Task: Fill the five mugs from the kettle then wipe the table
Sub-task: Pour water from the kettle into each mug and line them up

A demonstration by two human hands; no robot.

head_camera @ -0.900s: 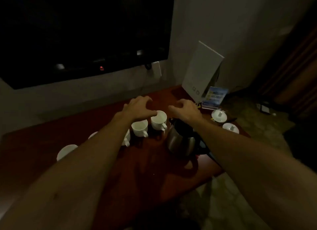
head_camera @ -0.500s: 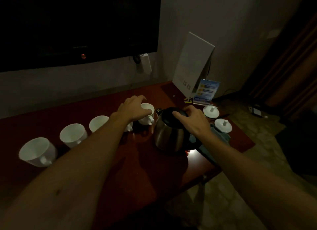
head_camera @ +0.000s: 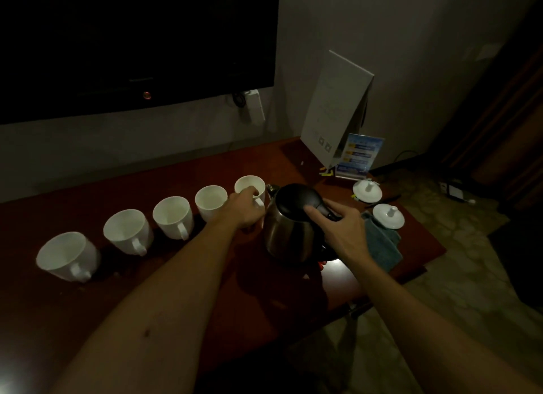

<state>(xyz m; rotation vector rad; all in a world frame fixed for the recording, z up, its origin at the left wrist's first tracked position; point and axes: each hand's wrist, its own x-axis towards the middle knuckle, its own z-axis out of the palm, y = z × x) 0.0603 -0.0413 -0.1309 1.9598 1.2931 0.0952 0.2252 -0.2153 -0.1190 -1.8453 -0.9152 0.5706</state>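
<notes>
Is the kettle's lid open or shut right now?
Shut. The black lid lies flat on the kettle, and the right hand rests at its handle.

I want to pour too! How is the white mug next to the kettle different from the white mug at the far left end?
The white ceramic mug beside the steel kettle has the left hand gripping it; the white ceramic mug at the left end is untouched. The first stands right by the shiny steel kettle with a black lid; the second sits farthest from it, nearer the camera. Both are white, upright and handled.
</notes>
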